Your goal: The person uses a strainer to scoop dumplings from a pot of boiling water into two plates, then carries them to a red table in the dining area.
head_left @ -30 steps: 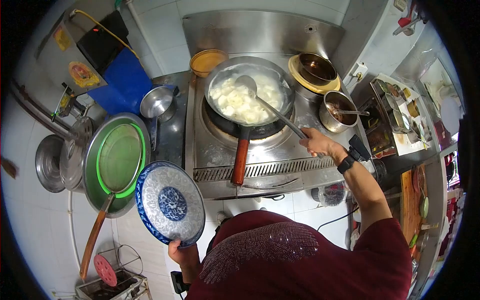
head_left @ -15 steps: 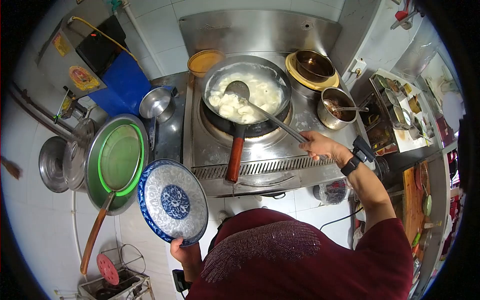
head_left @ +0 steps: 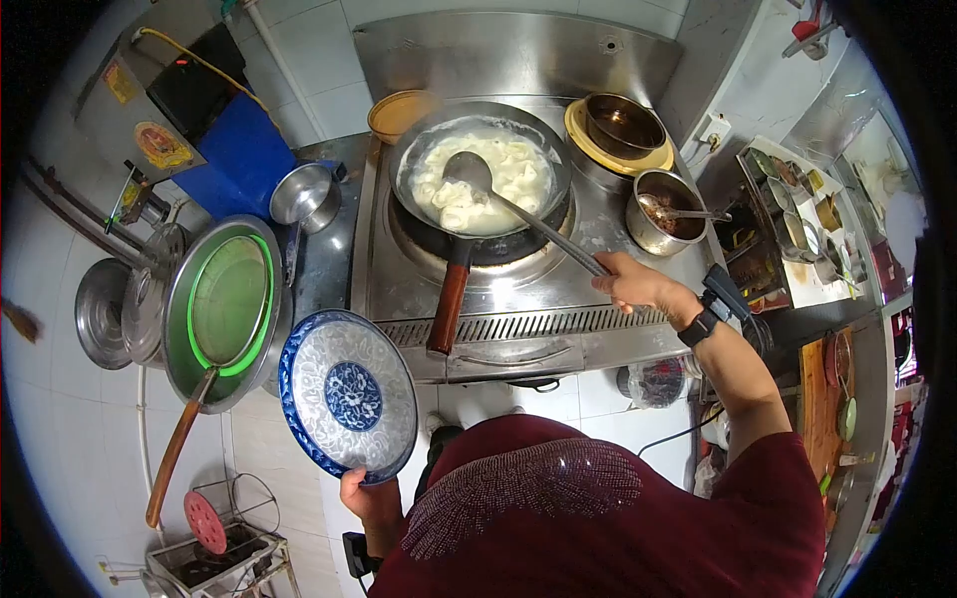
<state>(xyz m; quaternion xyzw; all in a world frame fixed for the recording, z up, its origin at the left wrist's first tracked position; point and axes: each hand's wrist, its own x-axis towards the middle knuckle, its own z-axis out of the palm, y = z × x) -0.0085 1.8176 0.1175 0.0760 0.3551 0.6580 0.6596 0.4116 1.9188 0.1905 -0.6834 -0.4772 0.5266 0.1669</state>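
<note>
My right hand [head_left: 643, 285] is closed round the handle of a metal ladle [head_left: 469, 171]. The ladle's bowl rests among pale dumplings [head_left: 506, 169] in cloudy liquid inside a wok [head_left: 404, 164]. This wok sits on the stove burner, its wooden handle [head_left: 450, 304] pointing toward me. At the lower left my left hand [head_left: 371, 498] grips the near rim of a blue and white patterned plate [head_left: 351, 394]. The plate is held tilted, in front of the stove's left corner.
Right of the wok stand a dark pot [head_left: 624, 127] on a yellow lid and a small pot [head_left: 653, 232] with a spoon. Leftward are a metal saucepan [head_left: 304, 197] and a large basin [head_left: 184, 344] holding a green-rimmed strainer [head_left: 231, 299]. A yellowish bowl [head_left: 399, 112] is behind.
The wok has shifted slightly left and its handle has swung left. The ladle's bowl has moved a little up in the view. My left hand still holds the plate.
</note>
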